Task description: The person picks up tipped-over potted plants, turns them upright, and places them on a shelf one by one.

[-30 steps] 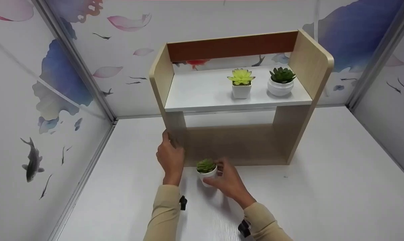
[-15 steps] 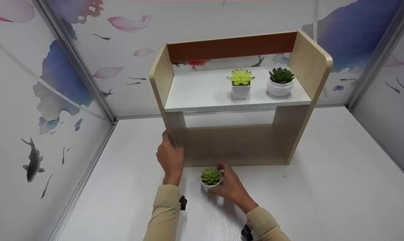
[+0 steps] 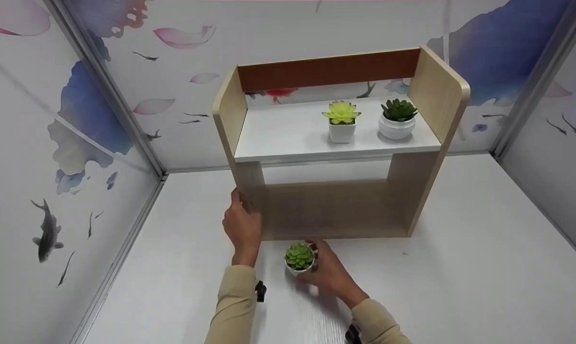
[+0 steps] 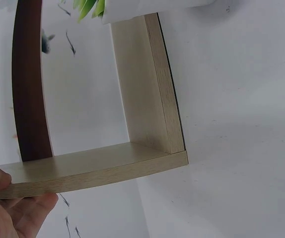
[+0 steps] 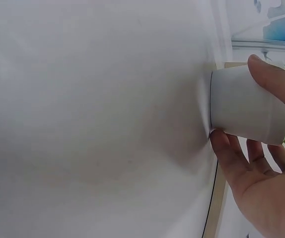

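Observation:
A small wooden desktop shelf point(image 3: 336, 210) stands on the white table. My left hand point(image 3: 242, 229) grips the front edge of its left side panel point(image 4: 98, 173), thumb on one face and fingers on the other. In front of the shelf, my right hand point(image 3: 331, 272) holds a green potted succulent point(image 3: 299, 256) from the right. Its round white pot point(image 5: 247, 104) sits between thumb and fingers, with its base at or very near the tabletop. On the upper board are a yellow-green succulent in a square white pot point(image 3: 342, 132) and a dark green succulent in a round white pot point(image 3: 397, 128).
The shelf's upper board point(image 3: 283, 129) has bare room left of the two plants. Below it lies the bare lower compartment. White panels with painted petals and fish point(image 3: 47, 231) enclose the table point(image 3: 484, 267) at the back and sides.
My right hand has drawn the potted succulent slightly toward me, away from the shelf's front edge, and the plant's top now faces up more. My left hand keeps its grip on the side panel.

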Tool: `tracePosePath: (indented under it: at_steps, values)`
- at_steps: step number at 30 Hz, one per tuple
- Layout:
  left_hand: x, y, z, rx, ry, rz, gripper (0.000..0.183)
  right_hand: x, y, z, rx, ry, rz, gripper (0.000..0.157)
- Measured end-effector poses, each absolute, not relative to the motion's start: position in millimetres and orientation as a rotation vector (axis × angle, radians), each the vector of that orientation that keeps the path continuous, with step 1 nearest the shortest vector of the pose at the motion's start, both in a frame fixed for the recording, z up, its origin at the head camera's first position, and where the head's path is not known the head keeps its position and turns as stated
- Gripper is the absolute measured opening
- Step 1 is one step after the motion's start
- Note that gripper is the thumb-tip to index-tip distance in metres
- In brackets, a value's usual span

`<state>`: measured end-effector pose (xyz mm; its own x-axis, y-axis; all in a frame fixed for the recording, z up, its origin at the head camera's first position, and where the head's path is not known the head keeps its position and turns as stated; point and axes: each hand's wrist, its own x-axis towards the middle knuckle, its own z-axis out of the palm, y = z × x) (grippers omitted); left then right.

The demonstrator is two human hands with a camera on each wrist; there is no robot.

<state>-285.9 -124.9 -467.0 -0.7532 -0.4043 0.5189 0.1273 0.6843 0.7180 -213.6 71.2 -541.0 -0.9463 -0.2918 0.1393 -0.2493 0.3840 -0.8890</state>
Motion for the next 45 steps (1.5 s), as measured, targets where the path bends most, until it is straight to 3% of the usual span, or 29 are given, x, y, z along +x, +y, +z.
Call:
tracePosePath:
  at_steps: [7,15,20,29,34,45]
  values:
    - [-286.2,-127.1,-467.1,0.213,-2.220,-1.008,0.037,-217.1,79.2,-531.5,-0.372,2.495,-1.637,0.110]
    - [-285.9,-126.4,-467.9,0.217,-2.231,-1.031,0.040,-219.4,78.0,-533.4,-0.456,2.396,-1.634,0.115]
    - [-286.4,-126.8,-467.4,0.227,-2.252,-1.033,0.044,-217.3,69.4,-534.6,-0.522,2.424,-1.599,0.108]
    - [-286.5,-127.1,-467.9,0.226,-2.237,-1.026,0.041,-213.6,56.6,-529.8,-0.579,2.409,-1.619,0.075]
    - [-286.6,-126.9,-468.0,0.233,-2.241,-1.024,0.042,-214.3,56.4,-499.1,-0.544,2.401,-1.674,0.076]
    - [-287.0,-126.7,-468.9,0.235,-2.250,-1.069,0.045,-204.7,63.9,-373.2,-0.700,2.542,-1.828,0.081]
